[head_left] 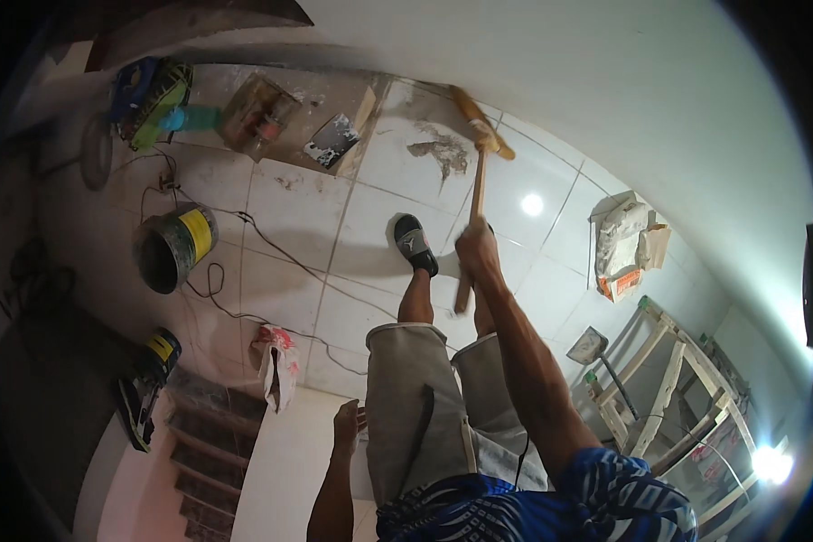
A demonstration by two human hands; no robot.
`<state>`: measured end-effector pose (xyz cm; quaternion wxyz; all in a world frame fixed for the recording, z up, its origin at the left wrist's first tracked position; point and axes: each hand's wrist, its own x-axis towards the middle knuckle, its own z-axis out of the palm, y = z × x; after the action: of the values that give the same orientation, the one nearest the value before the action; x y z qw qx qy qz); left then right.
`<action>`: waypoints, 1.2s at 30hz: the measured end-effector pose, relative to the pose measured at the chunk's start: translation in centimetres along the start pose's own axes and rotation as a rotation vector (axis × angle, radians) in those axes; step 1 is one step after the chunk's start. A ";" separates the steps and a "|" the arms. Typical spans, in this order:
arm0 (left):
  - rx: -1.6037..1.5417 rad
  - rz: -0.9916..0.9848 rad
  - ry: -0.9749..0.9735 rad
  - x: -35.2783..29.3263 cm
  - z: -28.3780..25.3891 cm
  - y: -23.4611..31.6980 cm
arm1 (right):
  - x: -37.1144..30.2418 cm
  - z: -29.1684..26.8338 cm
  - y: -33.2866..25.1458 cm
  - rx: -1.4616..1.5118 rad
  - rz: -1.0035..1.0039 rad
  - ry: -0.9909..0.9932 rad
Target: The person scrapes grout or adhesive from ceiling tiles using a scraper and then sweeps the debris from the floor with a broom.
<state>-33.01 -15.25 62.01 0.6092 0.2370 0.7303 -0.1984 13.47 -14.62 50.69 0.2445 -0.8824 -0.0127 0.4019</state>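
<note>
My right hand (476,246) is wrapped round the wooden handle of a broom (479,185). The handle's end sticks out below my fist. Its wide brown head (468,110) lies along the foot of the wall, next to a grey, crumbly patch (441,154) on the tiles. Down beside my shorts hangs my left hand (348,419), with nothing seen in it and its fingers loosely apart, partly hidden by the wrist.
A dark bucket (179,248) stands left near a cable (280,248) across the tiles. A smeared board (331,143) lies at the far left. On the right are a torn bag (621,239), a shovel (589,347) and a wooden trestle (668,384). Stairs (208,434) drop away lower left.
</note>
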 end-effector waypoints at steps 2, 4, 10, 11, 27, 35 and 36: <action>0.011 0.005 -0.021 0.3 0.5 -0.2 | 3.9 0.6 -2.1 -0.026 -0.079 0.039; 0.009 0.013 -0.021 0.7 0.3 -0.2 | 5.1 0.8 -3.5 -0.118 -0.063 -0.038; -0.053 -0.033 0.039 1.3 -1.7 -2.9 | 0.9 -0.8 -3.1 -0.257 -0.046 -0.217; -0.058 -0.040 0.028 1.0 -1.7 -2.9 | -0.3 -1.0 -3.7 -0.226 -0.063 -0.206; -0.125 -0.075 -0.043 0.8 1.5 -1.4 | 5.9 1.5 -2.7 -0.483 -0.169 -0.111; -0.156 -0.029 0.056 -0.1 0.6 -1.7 | 2.1 1.1 -3.6 -0.379 -0.112 -0.199; -0.105 -0.057 0.037 -0.2 -0.3 -2.7 | 0.8 1.0 -4.1 -0.325 -0.133 -0.213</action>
<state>-34.78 -17.25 62.29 0.6013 0.1873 0.7573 -0.1727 13.96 -10.40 51.38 0.1221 -0.8599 -0.1617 0.4685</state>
